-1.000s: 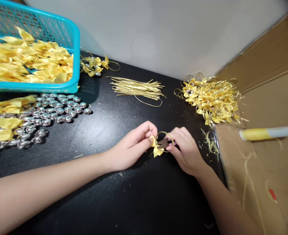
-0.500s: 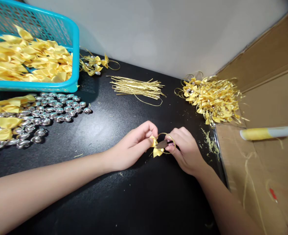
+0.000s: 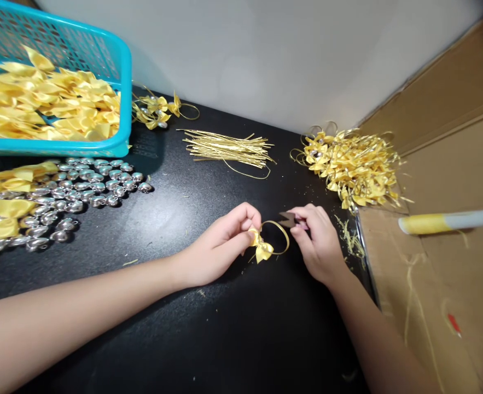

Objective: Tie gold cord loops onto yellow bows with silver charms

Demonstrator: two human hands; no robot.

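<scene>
My left hand pinches a small yellow ribbon bow with a gold cord loop just above the black table. My right hand is closed around a small dark snipping tool, whose tip points left, a little above and right of the loop and clear of it.
A turquoise basket of yellow ribbon bows stands at the back left. Silver beads lie spread at the left. A bundle of gold cords lies at the back. Finished bows are heaped at the right, beside cardboard bearing a yellow-white tube.
My right hand has drawn the snipping tool up and to the right, away from the bow. My left hand keeps hold of the bow in nearly the same spot.
</scene>
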